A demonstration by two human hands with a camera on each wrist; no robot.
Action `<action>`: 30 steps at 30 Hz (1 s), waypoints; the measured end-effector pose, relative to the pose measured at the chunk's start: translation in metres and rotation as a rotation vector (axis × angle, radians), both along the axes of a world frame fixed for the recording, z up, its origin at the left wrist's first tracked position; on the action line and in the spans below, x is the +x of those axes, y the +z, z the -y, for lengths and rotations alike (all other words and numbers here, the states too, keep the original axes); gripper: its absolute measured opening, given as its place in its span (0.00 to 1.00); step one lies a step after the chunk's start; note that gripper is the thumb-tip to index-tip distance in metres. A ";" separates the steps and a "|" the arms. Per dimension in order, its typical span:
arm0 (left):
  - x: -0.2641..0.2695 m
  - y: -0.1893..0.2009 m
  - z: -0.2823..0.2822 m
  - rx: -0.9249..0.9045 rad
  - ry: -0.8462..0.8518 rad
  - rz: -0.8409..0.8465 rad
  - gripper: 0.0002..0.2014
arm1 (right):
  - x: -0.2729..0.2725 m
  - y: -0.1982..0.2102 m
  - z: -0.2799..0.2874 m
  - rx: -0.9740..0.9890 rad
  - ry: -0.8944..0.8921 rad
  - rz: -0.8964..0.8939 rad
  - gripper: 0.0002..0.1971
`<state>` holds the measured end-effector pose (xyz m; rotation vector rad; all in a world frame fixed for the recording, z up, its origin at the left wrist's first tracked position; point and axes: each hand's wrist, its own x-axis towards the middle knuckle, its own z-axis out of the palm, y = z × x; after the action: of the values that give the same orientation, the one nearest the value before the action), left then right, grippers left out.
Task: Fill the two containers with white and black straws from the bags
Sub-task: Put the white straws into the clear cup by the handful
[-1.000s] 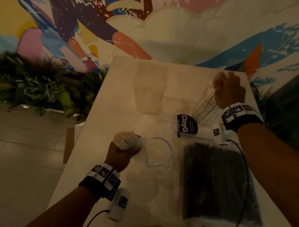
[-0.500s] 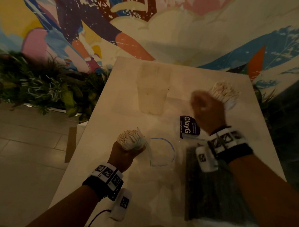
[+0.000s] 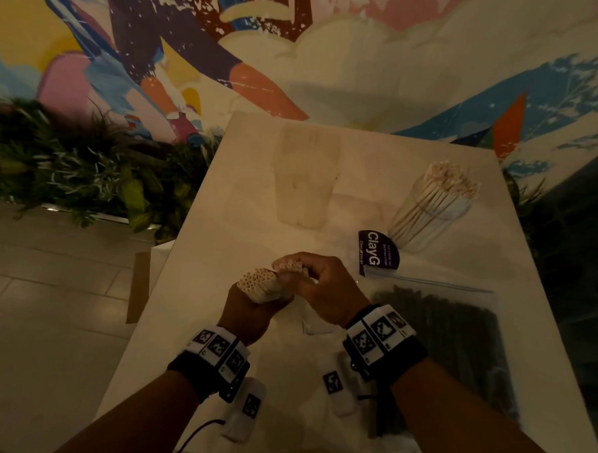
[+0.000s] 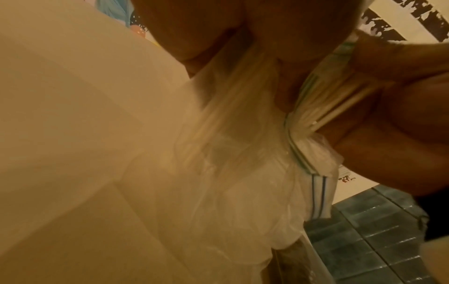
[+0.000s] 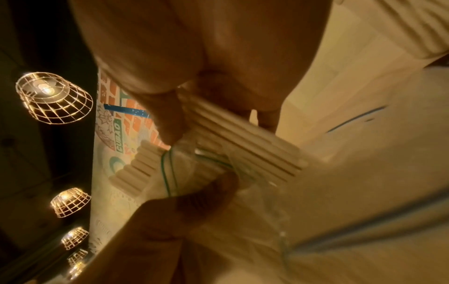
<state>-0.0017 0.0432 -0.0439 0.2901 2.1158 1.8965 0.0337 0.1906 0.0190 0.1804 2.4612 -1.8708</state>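
In the head view my left hand (image 3: 248, 309) grips a clear bag of white straws (image 3: 259, 284) near the bag's mouth, straw ends pointing up. My right hand (image 3: 319, 285) is right beside it and pinches a small bunch of white straws (image 3: 289, 265) at the top of that bundle. The right wrist view shows my fingers (image 5: 170, 119) curled round those straws (image 5: 245, 142) where they leave the bag. A clear round container (image 3: 430, 213) at the back right holds several white straws. A second clear container (image 3: 305, 178) stands at the back centre. A bag of black straws (image 3: 443, 350) lies flat at the right.
The white table (image 3: 191, 299) ends at the left over a tiled floor, with plants (image 3: 83, 174) beyond. A dark "ClayG" label (image 3: 377, 253) lies by the round container. A painted wall stands behind the table's far edge.
My right hand has left the round container at the back right, where white straws now stand, and come back to the left hand's bundle to take a bunch. The left hand kept its hold.
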 end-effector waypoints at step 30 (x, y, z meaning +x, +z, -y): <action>-0.003 -0.007 0.003 -0.026 -0.069 -0.069 0.07 | 0.026 -0.039 -0.015 -0.037 -0.210 -0.046 0.16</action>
<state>-0.0050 0.0400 -0.0511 0.4231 2.1437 1.8436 0.0596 0.2061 -0.0199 0.4135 2.5234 -2.0186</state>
